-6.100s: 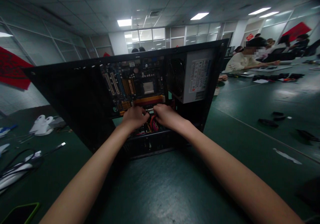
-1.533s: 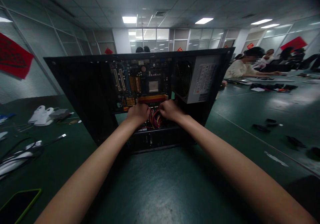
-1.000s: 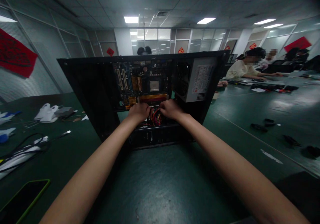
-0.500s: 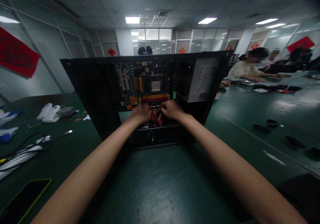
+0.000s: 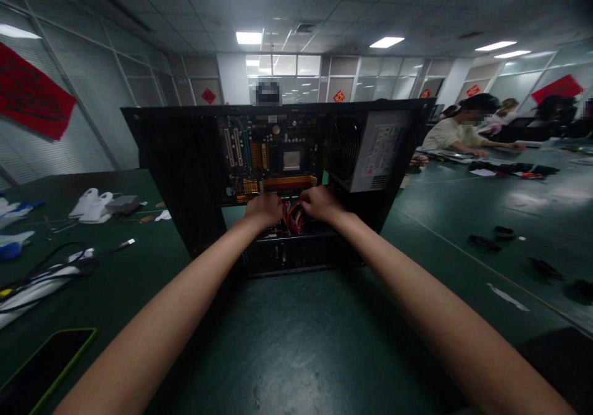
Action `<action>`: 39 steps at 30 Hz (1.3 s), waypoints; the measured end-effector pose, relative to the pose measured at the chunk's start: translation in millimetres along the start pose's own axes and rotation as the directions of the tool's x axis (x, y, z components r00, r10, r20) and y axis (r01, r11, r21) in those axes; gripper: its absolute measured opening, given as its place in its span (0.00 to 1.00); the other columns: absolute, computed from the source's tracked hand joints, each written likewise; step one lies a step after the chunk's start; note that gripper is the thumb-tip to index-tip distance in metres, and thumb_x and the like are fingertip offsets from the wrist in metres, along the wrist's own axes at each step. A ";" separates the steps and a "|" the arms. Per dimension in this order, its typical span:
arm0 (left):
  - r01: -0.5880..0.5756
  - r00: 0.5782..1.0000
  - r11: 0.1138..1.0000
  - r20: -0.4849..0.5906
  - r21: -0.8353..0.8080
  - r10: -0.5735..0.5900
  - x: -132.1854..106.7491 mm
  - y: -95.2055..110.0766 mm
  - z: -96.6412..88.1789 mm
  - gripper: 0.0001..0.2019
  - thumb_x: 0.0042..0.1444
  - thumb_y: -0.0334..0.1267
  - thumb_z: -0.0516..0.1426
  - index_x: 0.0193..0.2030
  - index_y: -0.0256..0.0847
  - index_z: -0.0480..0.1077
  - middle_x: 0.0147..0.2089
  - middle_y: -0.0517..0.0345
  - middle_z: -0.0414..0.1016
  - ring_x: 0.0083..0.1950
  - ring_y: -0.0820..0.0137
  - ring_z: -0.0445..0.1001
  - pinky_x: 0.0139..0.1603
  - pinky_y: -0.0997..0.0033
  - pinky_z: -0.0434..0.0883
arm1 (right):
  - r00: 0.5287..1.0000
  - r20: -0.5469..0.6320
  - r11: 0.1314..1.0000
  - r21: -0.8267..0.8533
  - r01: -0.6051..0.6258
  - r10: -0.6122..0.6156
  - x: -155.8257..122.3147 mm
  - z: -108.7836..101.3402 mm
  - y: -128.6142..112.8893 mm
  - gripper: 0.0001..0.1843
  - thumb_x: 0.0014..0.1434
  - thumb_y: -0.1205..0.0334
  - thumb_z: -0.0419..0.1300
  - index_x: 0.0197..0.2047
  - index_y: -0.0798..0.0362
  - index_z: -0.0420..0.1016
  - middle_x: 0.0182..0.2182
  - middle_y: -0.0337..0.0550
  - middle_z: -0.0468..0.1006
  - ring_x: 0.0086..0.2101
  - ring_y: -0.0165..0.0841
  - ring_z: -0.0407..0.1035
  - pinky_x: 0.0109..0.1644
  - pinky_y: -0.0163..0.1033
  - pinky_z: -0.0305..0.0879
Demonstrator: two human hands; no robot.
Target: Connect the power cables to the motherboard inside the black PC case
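An open black computer case (image 5: 173,168) stands on the green table in front of me. Inside it are a motherboard (image 5: 306,137) with a square metal-topped chip (image 5: 291,160), and a power supply (image 5: 380,155) at the upper right. Both my hands reach into the lower middle of the case. Between them runs a bundle of coloured wires (image 5: 293,220). My left hand (image 5: 264,209) is curled at the bundle's left side, its fingertips hidden. My right hand (image 5: 320,202) has its fingers bent and pressed together at the wires' upper right.
A phone with a green edge (image 5: 49,368) lies at the near left, with black cables (image 5: 50,279) beyond it. White plug-like pieces (image 5: 96,206) and a grey block (image 5: 123,204) are farther left. Small black parts (image 5: 485,242) lie right. A co-worker (image 5: 456,134) sits at the far right.
The view has shifted slightly, so the case appears a little farther right and lower. Both hands stay at the wire bundle in nearly the same pose.
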State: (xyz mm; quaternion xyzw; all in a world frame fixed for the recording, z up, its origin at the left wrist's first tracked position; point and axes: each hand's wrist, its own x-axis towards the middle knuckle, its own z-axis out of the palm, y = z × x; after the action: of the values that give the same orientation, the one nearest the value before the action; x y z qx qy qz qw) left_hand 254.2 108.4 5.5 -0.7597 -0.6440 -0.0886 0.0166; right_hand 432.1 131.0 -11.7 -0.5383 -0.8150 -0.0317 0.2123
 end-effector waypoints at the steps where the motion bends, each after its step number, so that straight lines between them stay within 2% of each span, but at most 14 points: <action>1: -0.005 1.000 1.000 -0.002 -0.001 0.005 0.1 0.0 0.2 0.21 0.63 0.49 0.48 0.48 0.44 0.78 0.51 0.45 0.80 0.53 0.52 0.78 0.51 0.55 0.74 | 1.000 0.003 1.000 0.001 0.003 -0.003 -0.4 -0.5 -0.7 0.13 0.61 0.67 0.58 0.44 0.54 0.84 0.42 0.48 0.85 0.43 0.38 0.77 0.42 0.34 0.65; 5: -0.032 0.999 0.999 -0.003 -0.002 0.032 -0.3 -1.3 0.8 0.20 0.63 0.47 0.48 0.48 0.43 0.79 0.51 0.44 0.80 0.52 0.50 0.78 0.50 0.54 0.75 | 1.000 0.008 0.999 0.031 -0.012 0.012 -2.2 -1.9 -2.5 0.12 0.62 0.67 0.58 0.43 0.55 0.84 0.42 0.49 0.85 0.42 0.38 0.78 0.41 0.35 0.65; 7: -0.030 0.999 1.000 -0.020 0.001 0.030 -1.2 -2.8 0.1 0.19 0.63 0.48 0.49 0.47 0.45 0.79 0.50 0.45 0.80 0.52 0.50 0.79 0.49 0.54 0.75 | 0.999 -0.026 0.998 0.066 -0.017 0.018 -2.5 -1.4 -1.2 0.11 0.61 0.67 0.60 0.44 0.55 0.83 0.41 0.48 0.85 0.41 0.37 0.78 0.40 0.35 0.65; 11: -0.036 0.990 0.999 -0.134 0.017 0.038 -5.0 -5.6 -4.0 0.17 0.60 0.50 0.55 0.50 0.48 0.77 0.47 0.49 0.81 0.49 0.53 0.79 0.48 0.57 0.75 | 0.994 -0.110 0.990 0.134 0.038 -0.023 -1.6 1.0 4.6 0.10 0.59 0.68 0.61 0.44 0.54 0.82 0.40 0.46 0.84 0.40 0.35 0.77 0.42 0.35 0.66; 14: -0.103 0.976 0.992 -0.186 0.068 0.114 -8.5 -5.0 -7.9 0.17 0.60 0.47 0.56 0.54 0.50 0.76 0.49 0.51 0.81 0.49 0.55 0.79 0.48 0.59 0.75 | 0.991 -0.105 0.987 0.125 0.101 -0.088 -1.1 1.2 7.6 0.10 0.59 0.70 0.60 0.40 0.52 0.82 0.39 0.44 0.85 0.41 0.35 0.77 0.44 0.35 0.67; 17: -0.168 0.971 0.979 -0.154 0.116 0.184 -11.0 -2.9 -11.0 0.17 0.62 0.42 0.54 0.54 0.52 0.78 0.50 0.52 0.81 0.51 0.55 0.79 0.49 0.59 0.74 | 0.989 -0.075 0.988 0.085 0.130 -0.124 -0.8 -0.8 8.3 0.10 0.59 0.71 0.60 0.40 0.53 0.83 0.39 0.46 0.85 0.41 0.36 0.77 0.45 0.36 0.67; 24: -0.194 0.971 0.966 -0.106 0.170 0.213 -12.4 -0.7 -14.5 0.18 0.63 0.41 0.52 0.54 0.51 0.78 0.48 0.48 0.82 0.50 0.53 0.79 0.47 0.59 0.74 | 0.984 -0.014 0.984 -0.014 0.177 -0.177 -0.3 -5.9 6.4 0.12 0.62 0.71 0.58 0.39 0.55 0.83 0.40 0.50 0.84 0.43 0.39 0.77 0.45 0.37 0.65; 31: -0.154 0.975 0.979 -0.138 0.133 0.173 -12.8 4.1 -14.7 0.20 0.67 0.42 0.47 0.51 0.44 0.79 0.48 0.43 0.81 0.50 0.53 0.79 0.48 0.58 0.73 | 0.988 0.009 0.987 -0.030 0.157 -0.157 -6.1 -12.6 -2.9 0.12 0.61 0.71 0.57 0.41 0.56 0.83 0.41 0.52 0.84 0.43 0.39 0.76 0.45 0.38 0.65; 39: -0.143 0.980 0.975 -0.112 0.168 0.163 -14.7 9.2 -18.2 0.20 0.67 0.41 0.47 0.51 0.41 0.78 0.48 0.39 0.80 0.51 0.49 0.78 0.49 0.54 0.73 | 0.987 0.030 0.986 -0.054 0.159 -0.157 -4.4 -12.6 -5.5 0.12 0.60 0.73 0.57 0.42 0.59 0.83 0.41 0.54 0.84 0.44 0.40 0.77 0.45 0.38 0.65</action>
State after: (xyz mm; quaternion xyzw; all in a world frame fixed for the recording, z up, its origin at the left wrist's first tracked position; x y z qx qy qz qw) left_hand 258.9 89.9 22.0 -0.7964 -0.5861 -0.0827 0.1241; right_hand 432.6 121.4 -1.0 -0.4780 -0.8566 -0.0645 0.1834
